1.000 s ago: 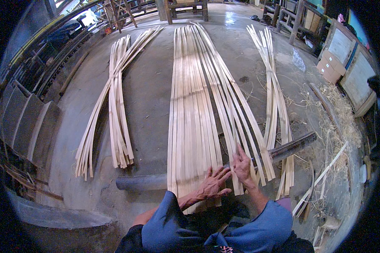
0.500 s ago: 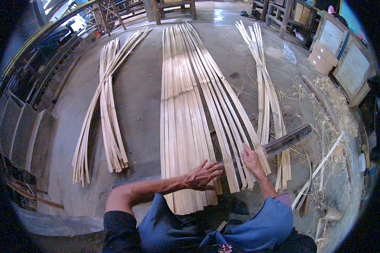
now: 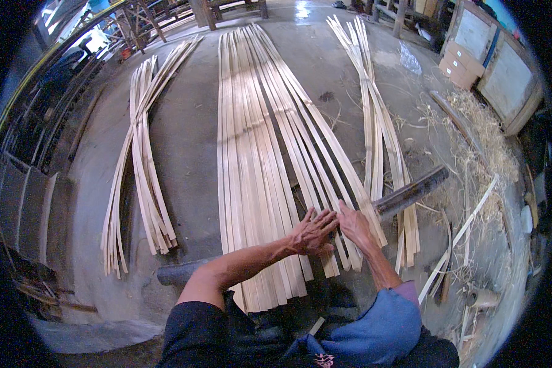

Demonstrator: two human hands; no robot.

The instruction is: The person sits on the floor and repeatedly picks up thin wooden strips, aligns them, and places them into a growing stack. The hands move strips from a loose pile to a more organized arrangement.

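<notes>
Long, pale bamboo strips (image 3: 251,153) lie side by side in a wide fan running away from me. Their near ends rest across a dark round pole (image 3: 411,191). My left hand (image 3: 314,233) is open, its fingers stretched out over the strips right of the middle, fingertips close beside my right hand. Further right, my right hand (image 3: 356,227) has its fingers closed around a narrow strip in the looser right part of the fan. Its fingertips are partly hidden.
Crossed strip bundles lie to the left (image 3: 142,135) and right (image 3: 377,122). Curly shavings (image 3: 484,141) cover the floor at right, near a cardboard box (image 3: 461,64) and framed panels (image 3: 508,80). Grey sheets (image 3: 30,202) stand at far left.
My left hand has moved right and slightly up across the strips, close to my right hand. My right hand has shifted a little left. The whole view has shifted slightly.
</notes>
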